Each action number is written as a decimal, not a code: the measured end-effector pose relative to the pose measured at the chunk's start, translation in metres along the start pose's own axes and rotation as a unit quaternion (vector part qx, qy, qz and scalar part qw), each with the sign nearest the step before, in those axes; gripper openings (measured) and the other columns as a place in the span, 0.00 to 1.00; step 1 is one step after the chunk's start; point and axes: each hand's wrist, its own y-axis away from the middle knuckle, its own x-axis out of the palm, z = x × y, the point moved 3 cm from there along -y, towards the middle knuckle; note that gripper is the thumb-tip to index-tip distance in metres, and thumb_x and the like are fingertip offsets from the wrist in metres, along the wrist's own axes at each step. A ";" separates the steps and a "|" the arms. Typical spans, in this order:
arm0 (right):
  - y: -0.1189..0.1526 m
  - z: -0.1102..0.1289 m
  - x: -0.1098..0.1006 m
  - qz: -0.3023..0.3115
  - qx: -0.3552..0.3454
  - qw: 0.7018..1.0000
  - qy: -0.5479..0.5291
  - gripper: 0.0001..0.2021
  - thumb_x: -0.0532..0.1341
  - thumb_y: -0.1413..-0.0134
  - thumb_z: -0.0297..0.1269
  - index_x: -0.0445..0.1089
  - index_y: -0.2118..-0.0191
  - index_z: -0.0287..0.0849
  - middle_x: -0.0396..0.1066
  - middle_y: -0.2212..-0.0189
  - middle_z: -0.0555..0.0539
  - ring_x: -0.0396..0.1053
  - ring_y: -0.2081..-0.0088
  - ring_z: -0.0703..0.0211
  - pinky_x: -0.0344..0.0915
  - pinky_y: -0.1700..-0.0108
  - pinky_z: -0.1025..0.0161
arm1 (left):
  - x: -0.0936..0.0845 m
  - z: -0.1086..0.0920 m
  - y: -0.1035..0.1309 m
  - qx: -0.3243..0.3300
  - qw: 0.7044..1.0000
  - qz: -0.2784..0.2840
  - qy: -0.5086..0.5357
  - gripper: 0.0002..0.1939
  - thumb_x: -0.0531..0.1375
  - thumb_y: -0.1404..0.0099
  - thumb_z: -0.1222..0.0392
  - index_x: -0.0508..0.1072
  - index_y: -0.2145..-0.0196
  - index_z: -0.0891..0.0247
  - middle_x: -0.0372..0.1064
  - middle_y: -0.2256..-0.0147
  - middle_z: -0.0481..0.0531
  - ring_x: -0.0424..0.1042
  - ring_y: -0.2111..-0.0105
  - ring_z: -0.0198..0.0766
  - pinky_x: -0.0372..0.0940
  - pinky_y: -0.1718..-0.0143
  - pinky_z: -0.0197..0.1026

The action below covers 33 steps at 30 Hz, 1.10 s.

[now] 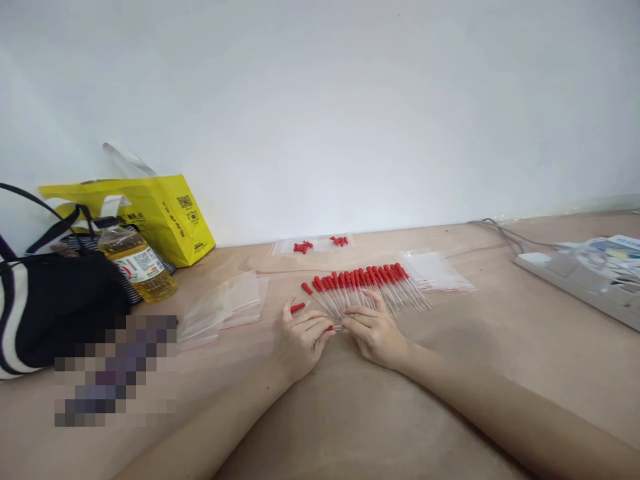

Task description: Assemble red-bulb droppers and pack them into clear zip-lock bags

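My left hand point(301, 341) is closed in a pinch around a small red rubber bulb point(330, 328), mostly hidden by the fingertips. Opposite it, my right hand point(377, 335) pinches a thin clear tube point(337, 327) whose end meets or nearly meets the bulb; whether it sits inside I cannot tell. Just beyond both hands lies a slanted row of droppers point(367, 277), clear tubes with red bulbs pointing away from me. The right fingers cover some of their tubes. By my left index finger is another red bulb point(297, 307) with a clear tip.
Loose red bulbs point(303, 247) rest on a clear bag near the wall. Clear zip bags lie left point(245, 300) and right point(435, 270). Farther left are an oil bottle point(143, 263), a yellow bag point(170, 220) and a black bag point(65, 300). A white device point(575, 287) with cables stands right.
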 end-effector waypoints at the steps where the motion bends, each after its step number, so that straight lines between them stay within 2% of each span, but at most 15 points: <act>1: 0.000 0.000 0.000 0.000 -0.001 1.000 -0.004 0.10 0.49 0.48 0.24 0.67 0.68 0.40 0.72 0.73 0.47 0.68 0.62 0.61 0.44 0.45 0.46 | 0.000 0.000 0.000 -0.001 1.000 0.000 0.001 0.06 0.53 0.40 0.64 0.70 0.72 0.60 0.74 0.74 0.45 0.72 0.69 0.36 0.29 0.44 0.55; 12: -0.002 -0.001 0.001 0.012 0.001 1.000 -0.019 0.09 0.50 0.46 0.27 0.67 0.70 0.40 0.72 0.75 0.49 0.67 0.61 0.60 0.39 0.45 0.44 | 0.000 -0.001 0.000 0.009 1.000 -0.007 0.008 0.05 0.54 0.41 0.65 0.70 0.70 0.60 0.74 0.71 0.45 0.72 0.67 0.36 0.31 0.44 0.54; 18: -0.006 -0.006 -0.003 0.016 0.018 0.999 0.040 0.07 0.54 0.46 0.32 0.68 0.65 0.42 0.70 0.77 0.51 0.64 0.63 0.60 0.42 0.47 0.47 | -0.003 0.008 -0.001 -0.011 1.000 -0.017 -0.018 0.06 0.54 0.40 0.61 0.70 0.72 0.59 0.74 0.73 0.43 0.72 0.67 0.37 0.31 0.45 0.55; 22: -0.002 -0.007 -0.001 0.036 -0.011 0.996 0.078 0.08 0.52 0.47 0.28 0.68 0.67 0.42 0.66 0.79 0.52 0.61 0.68 0.63 0.46 0.51 0.51 | -0.005 0.007 0.000 -0.007 1.000 -0.025 -0.010 0.07 0.53 0.38 0.61 0.70 0.72 0.59 0.74 0.74 0.42 0.71 0.68 0.36 0.30 0.45 0.57; 26: 0.000 -0.002 0.001 0.027 -0.018 0.997 0.074 0.09 0.50 0.48 0.25 0.67 0.67 0.38 0.63 0.79 0.51 0.58 0.71 0.64 0.48 0.55 0.56 | -0.004 0.002 0.001 -0.019 1.000 -0.023 0.000 0.09 0.51 0.37 0.61 0.69 0.72 0.61 0.73 0.75 0.44 0.71 0.70 0.35 0.33 0.45 0.55; 33: -0.002 0.003 0.000 0.026 -0.020 0.997 0.063 0.10 0.49 0.49 0.24 0.67 0.70 0.38 0.61 0.81 0.51 0.56 0.72 0.64 0.47 0.59 0.59 | -0.001 -0.001 0.003 -0.026 0.999 -0.016 0.009 0.10 0.51 0.38 0.61 0.69 0.72 0.61 0.73 0.75 0.44 0.70 0.70 0.35 0.38 0.46 0.53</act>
